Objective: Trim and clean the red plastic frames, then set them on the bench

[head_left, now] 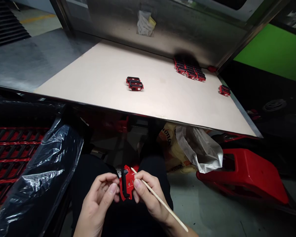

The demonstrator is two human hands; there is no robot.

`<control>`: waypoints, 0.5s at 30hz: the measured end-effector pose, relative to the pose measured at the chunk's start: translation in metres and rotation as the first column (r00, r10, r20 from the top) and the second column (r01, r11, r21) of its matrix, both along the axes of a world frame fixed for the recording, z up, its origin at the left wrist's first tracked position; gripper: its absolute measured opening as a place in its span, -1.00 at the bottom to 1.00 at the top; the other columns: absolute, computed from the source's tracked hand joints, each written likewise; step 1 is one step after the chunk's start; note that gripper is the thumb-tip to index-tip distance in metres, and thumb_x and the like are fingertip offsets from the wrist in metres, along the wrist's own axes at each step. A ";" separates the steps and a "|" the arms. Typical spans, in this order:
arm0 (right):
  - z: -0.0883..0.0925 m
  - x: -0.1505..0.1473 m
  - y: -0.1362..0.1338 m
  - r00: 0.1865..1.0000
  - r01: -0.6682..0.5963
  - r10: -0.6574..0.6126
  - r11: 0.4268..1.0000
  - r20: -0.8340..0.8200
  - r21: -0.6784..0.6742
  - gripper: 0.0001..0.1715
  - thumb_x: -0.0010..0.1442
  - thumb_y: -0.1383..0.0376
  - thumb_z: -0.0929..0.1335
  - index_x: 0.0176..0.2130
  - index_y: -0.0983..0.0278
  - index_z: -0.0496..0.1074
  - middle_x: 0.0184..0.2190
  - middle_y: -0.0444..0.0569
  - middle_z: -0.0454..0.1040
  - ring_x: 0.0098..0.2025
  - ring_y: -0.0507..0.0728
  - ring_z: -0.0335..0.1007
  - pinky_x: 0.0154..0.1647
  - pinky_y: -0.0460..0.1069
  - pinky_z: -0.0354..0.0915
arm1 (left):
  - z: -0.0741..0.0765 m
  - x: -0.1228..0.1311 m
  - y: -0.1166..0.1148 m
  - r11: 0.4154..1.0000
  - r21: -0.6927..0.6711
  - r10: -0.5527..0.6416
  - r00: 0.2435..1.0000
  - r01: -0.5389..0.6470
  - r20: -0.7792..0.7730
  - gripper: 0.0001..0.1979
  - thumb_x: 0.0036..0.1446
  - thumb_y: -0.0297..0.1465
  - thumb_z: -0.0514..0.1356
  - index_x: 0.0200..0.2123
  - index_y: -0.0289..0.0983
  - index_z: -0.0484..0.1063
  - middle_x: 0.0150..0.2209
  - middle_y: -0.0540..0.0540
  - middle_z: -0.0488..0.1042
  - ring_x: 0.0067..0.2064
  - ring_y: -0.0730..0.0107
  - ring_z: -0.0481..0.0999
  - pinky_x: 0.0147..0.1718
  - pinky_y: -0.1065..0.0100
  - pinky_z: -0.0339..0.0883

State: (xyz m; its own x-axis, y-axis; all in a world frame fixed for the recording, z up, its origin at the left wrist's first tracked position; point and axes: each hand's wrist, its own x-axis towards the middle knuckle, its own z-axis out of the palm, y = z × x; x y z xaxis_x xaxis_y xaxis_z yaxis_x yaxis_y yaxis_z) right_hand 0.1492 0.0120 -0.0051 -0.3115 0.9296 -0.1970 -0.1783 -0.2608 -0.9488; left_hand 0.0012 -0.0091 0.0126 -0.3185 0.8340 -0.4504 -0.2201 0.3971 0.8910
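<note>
Over my lap, a small red plastic part (128, 185) with a raised black strip stands on edge between my two hands. My left hand (98, 197) has its fingers curled at the part's left edge, and the fingertips partly disappear behind it. A thin wooden stick (162, 203) is pinched in my right hand (149, 194), its tip lying at the top of the part. Fingers of that same hand also touch the part's right side.
A pale-topped table (101, 79) spans the front, bearing paired red-black parts (135, 84), a cluster of several more (189, 69) and a small group (224, 90). Left stands a box of parts (14, 161) with black plastic lining (51, 168). Right are a silver bag (199, 148) and red stool (256, 174).
</note>
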 end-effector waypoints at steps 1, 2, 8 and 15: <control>-0.001 0.000 0.000 1.000 0.000 0.000 1.000 -0.008 -0.008 -0.47 0.33 -0.12 0.34 -0.34 0.28 0.38 -0.62 -0.22 0.27 -0.56 -0.04 0.15 -0.45 -0.10 0.17 | -0.002 -0.001 0.000 1.000 0.015 0.007 1.000 -0.007 -0.016 -0.53 -0.07 0.03 0.46 -0.21 -0.16 0.58 -0.27 -0.01 0.59 -0.30 0.33 0.52 -0.33 0.45 0.49; -0.001 0.000 0.000 1.000 0.000 0.000 1.000 -0.013 -0.013 -0.47 0.33 -0.12 0.34 -0.34 0.28 0.37 -0.62 -0.23 0.27 -0.56 -0.04 0.14 -0.45 -0.10 0.16 | -0.003 -0.002 0.001 1.000 0.027 -0.004 1.000 0.004 -0.020 -0.52 -0.06 0.03 0.46 -0.17 -0.14 0.58 -0.20 -0.03 0.61 -0.23 0.28 0.56 -0.25 0.43 0.52; 0.000 -0.003 -0.002 1.000 -0.019 0.019 1.000 -0.006 -0.007 -0.46 0.34 -0.13 0.33 -0.37 0.27 0.35 -0.62 -0.23 0.27 -0.56 -0.04 0.15 -0.44 -0.10 0.18 | -0.005 -0.006 0.002 0.994 0.031 -0.104 0.992 0.107 -0.077 -0.53 0.05 0.03 0.38 -0.06 -0.10 0.58 -0.02 -0.07 0.65 0.06 0.11 0.60 -0.08 0.38 0.55; -0.001 -0.003 -0.005 0.999 -0.039 0.040 0.998 -0.019 0.041 -0.51 0.37 -0.07 0.32 -0.36 0.27 0.34 -0.62 -0.22 0.27 -0.57 -0.04 0.14 -0.45 -0.11 0.18 | -0.014 -0.017 0.000 0.963 0.010 -0.268 0.958 0.271 -0.099 -0.50 0.12 0.01 0.34 0.02 -0.16 0.54 0.01 -0.15 0.67 0.11 -0.01 0.61 -0.03 0.29 0.59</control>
State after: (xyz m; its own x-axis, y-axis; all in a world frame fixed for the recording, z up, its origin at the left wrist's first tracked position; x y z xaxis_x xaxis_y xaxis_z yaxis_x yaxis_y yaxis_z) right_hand 0.1461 0.0070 -0.0064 -0.3515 0.9237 -0.1527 -0.1877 -0.2293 -0.9551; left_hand -0.0158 -0.0090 -0.0013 -0.1213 0.9046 -0.4086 -0.0210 0.4092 0.9122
